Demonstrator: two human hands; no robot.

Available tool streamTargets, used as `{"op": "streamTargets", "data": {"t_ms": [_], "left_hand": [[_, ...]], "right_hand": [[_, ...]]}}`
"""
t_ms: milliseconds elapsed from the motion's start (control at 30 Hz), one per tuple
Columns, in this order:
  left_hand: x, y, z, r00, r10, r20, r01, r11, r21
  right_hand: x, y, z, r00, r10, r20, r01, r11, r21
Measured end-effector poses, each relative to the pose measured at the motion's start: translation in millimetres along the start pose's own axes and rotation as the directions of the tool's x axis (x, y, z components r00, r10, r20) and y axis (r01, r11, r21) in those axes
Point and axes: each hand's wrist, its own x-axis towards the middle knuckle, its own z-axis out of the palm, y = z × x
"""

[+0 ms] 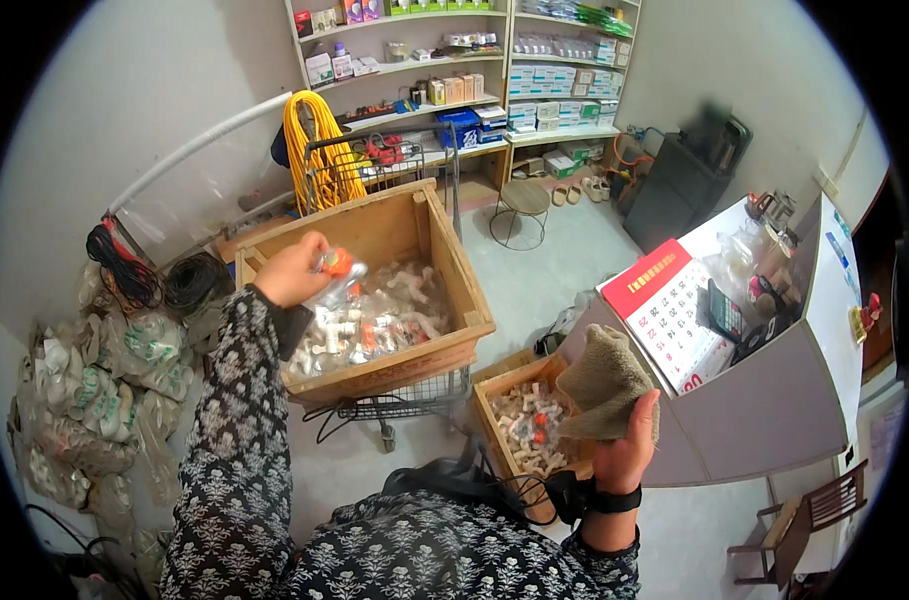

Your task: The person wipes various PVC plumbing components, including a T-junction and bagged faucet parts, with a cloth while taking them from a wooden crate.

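Observation:
My left hand [293,271] is raised over a large wooden crate [391,369]. Its fingers pinch a clear-wrapped fitting with an orange part [339,262]. Inside the crate lie many bagged white plastic fittings [379,322], some with orange parts. On the other side, my right hand [631,442] grips a beige cloth [608,382], which hangs partly over a smaller wooden crate [501,442]. That crate holds loose white fittings [525,424] and a few orange ones. The cloth hides its right part.
The large crate rests on a wire shopping cart [389,405]. Bagged goods [98,405] heap at the left, below a yellow cable coil [312,150]. A counter [754,397] with a calendar [668,315] and calculator [723,309] stands right. Beyond are a stool [528,199] and stocked shelves [402,64].

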Motion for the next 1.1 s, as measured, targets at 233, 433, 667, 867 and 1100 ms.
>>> {"op": "streamTargets", "data": {"t_ms": [233,433,667,867,1100], "left_hand": [[-81.6,121.7,-3.5,0.93,0.359,0.081,-0.066,0.381,-0.922],[-112.4,154.4,39.8,0.855,0.476,0.205,0.065,0.293,-0.954],[-111.1,157.6,42.9,0.881,0.427,0.206,0.081,0.294,-0.952],[-105.8,151.2,39.8,0.939,0.34,0.051,-0.041,0.26,-0.965],[-87.2,145.2,80.5,0.738,0.596,-0.316,-0.197,-0.257,-0.946]], "right_hand": [[8.1,14.0,7.8,0.996,0.088,0.001,-0.088,0.995,-0.049],[7.6,6.9,49.8,0.969,0.052,0.24,0.01,0.967,-0.253],[-0.1,1.3,45.8,0.984,0.079,0.159,-0.024,0.947,-0.32],[3.5,6.0,46.6,0.991,-0.006,0.132,0.043,0.959,-0.28],[11.5,15.9,64.9,0.994,-0.072,-0.078,0.072,0.997,-0.002]]}}
